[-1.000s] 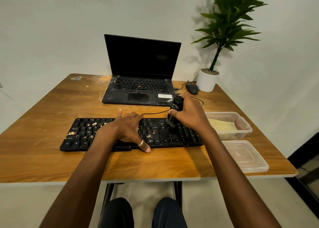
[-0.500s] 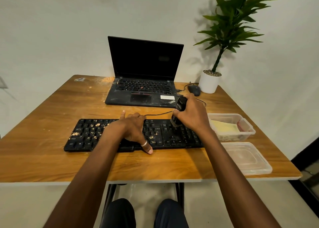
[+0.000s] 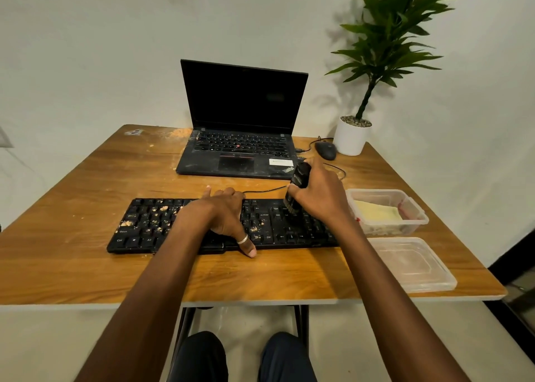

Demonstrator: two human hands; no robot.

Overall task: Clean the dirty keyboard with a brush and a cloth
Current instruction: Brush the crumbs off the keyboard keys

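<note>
The keyboard (image 3: 144,225) lay on the desk (image 3: 86,179), its long axis running left to right along the near edge. The right hand (image 3: 321,196) held its grip closed round the handle of the brush (image 3: 299,179), which stood nearly upright with its bristles on the right-centre keys. The left hand (image 3: 223,214) pressed flat on the middle keys, its grip slack and holding nothing. The heaviest crumbs (image 3: 157,209) lay left of the brush, beyond the left hand. In my judgement the next sweep must therefore travel leftward along that axis. The cloth (image 3: 376,212) sat in a clear container (image 3: 417,216) just right of the keyboard, nearer the right hand. "Ctrl" and "Alt" were legible on the bottom-left keys. The laptop (image 3: 246,106) mark appeared to read "ThinkPad". Its white sticker (image 3: 280,162) and the brush logo were unreadable.
</note>
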